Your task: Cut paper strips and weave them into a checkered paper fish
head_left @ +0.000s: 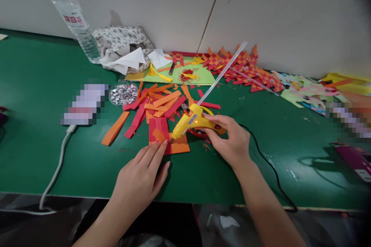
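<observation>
My right hand (230, 139) is closed around the handle of a yellow hot glue gun (189, 121), whose clear glue stick (222, 73) juts up from its back. The gun's nozzle points down at a piece of woven red and orange strips (179, 144) lying on the table. My left hand (142, 171) rests with outstretched fingers on the near left part of this piece, the thumb apart from the fingers. Just beyond those fingertips an orange flap (159, 136) curls up. Loose red and orange strips (165, 102) lie heaped behind the piece.
A dish of googly eyes (124, 93), a phone (85, 104) on a white cable and a water bottle (74, 19) stand left. Finished woven fish (243, 67) pile up by the wall. The glue gun's black cord (266, 162) runs right, near a purple box (355, 160).
</observation>
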Tool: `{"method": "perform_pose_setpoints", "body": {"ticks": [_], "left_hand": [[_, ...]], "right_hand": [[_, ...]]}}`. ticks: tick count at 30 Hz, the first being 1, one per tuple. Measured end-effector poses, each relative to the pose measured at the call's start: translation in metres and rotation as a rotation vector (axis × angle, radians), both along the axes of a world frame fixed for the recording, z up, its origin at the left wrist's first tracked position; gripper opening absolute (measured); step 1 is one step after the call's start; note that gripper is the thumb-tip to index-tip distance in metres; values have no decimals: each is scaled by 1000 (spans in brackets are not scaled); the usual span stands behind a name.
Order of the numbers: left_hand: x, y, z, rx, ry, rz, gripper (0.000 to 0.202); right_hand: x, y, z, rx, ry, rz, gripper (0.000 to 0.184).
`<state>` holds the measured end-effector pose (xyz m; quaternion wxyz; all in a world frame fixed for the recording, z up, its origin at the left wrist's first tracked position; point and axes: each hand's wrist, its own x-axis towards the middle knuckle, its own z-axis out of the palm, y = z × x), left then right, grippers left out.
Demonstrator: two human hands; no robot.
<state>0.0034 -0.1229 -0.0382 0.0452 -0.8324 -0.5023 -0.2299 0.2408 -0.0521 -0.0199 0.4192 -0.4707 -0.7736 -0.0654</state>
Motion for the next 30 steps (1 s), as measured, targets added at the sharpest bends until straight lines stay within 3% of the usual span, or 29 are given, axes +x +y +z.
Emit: {"method": "perform_pose_setpoints", "body": {"ticks": [12,16,22,30], "left_hand": [[0,-1,0,-24,7,42,35],[0,-1,1,-24,-5,38,35],[1,0,2,-27,-7,40,35],[0,-1,1,-34,0,41,36]], "right_hand": [[1,3,2,-72,-137,62,45],[2,3,3,-81,-149,63,42],[2,4,1,-7,-153,34,31],[2,4,4,112,-158,103,28]]}}
